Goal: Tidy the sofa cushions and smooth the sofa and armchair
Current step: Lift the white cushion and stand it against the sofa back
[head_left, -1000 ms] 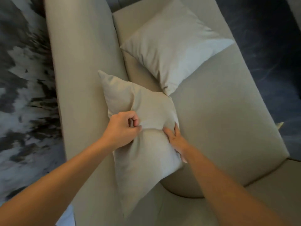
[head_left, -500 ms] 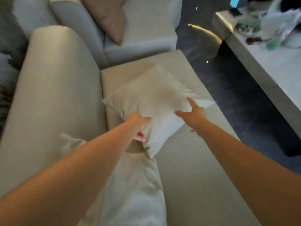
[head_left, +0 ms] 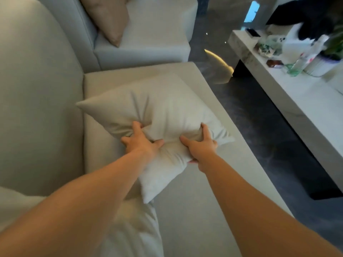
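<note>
A pale grey cushion [head_left: 163, 110] lies flat on the seat of the light grey sofa [head_left: 213, 191]. My left hand [head_left: 142, 142] and my right hand [head_left: 201, 146] both grip its near edge, and the fabric bunches between them. A second pale cushion [head_left: 130, 230] leans against the sofa back [head_left: 37, 108] at the lower left, partly hidden by my left forearm. Beyond the sofa stands a grey armchair [head_left: 148, 51] with a tan cushion [head_left: 109, 17] propped on it.
A low pale coffee table [head_left: 297, 108] runs along the right, with bottles, bags and other clutter [head_left: 289, 49] at its far end. Dark glossy floor [head_left: 259, 127] separates it from the sofa's front edge.
My hands let go of the near cushion, reached to the far one, and have now closed on its near edge. The view has tilted up toward the armchair and table.
</note>
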### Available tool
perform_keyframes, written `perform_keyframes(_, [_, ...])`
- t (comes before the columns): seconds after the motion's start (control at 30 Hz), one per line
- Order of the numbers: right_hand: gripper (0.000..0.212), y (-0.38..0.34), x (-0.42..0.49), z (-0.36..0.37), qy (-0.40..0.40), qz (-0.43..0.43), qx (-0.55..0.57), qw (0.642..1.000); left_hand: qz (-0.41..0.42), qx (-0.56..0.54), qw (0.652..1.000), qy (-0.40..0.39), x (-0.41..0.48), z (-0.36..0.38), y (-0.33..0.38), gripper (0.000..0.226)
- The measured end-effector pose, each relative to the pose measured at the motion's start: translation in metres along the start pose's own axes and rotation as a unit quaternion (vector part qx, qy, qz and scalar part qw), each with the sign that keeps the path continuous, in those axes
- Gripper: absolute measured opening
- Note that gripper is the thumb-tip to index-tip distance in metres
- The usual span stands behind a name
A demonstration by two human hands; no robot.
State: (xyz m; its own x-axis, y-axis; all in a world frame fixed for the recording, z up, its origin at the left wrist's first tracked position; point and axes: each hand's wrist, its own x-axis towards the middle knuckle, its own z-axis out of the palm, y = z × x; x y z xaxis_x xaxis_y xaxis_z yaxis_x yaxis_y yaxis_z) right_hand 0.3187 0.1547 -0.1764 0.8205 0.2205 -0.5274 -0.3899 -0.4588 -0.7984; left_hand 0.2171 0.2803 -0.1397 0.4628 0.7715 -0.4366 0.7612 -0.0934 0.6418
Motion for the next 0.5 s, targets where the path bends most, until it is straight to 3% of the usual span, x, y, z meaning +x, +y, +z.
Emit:
perform_keyframes(0.03, [0.090, -0.014, -0.003, 0.000, -0.014, 0.014, 0.025, 0.999, 0.024, 0.014, 1.000, 0.011, 0.001, -0.014, 0.014, 0.076])
perform_keyframes(0.1, [0.087, -0.080, -0.035, 0.062, -0.104, 0.042, 0.119, 0.986, 0.084, 0.073, 0.989, 0.098, 0.012, -0.126, 0.044, 0.070])
perform_keyframes(0.2, [0.066, -0.124, -0.080, 0.100, -0.172, 0.116, 0.179, 0.962, 0.141, 0.194, 0.960, 0.144, 0.011, -0.203, 0.076, 0.057])
perform_keyframes(0.27, [0.066, -0.131, -0.091, 0.109, -0.200, 0.172, 0.192, 0.945, 0.143, 0.229, 0.947, 0.173, 0.013, -0.208, 0.102, 0.044])
perform_keyframes(0.37, [0.061, -0.139, -0.104, 0.134, -0.221, 0.178, 0.188, 0.940, 0.086, 0.278, 0.931, 0.219, 0.020, -0.224, 0.109, 0.036])
perform_keyframes(0.5, [0.046, -0.137, -0.113, 0.154, -0.238, 0.177, 0.194, 0.935, 0.085, 0.364, 0.916, 0.145, 0.012, -0.237, 0.072, 0.047])
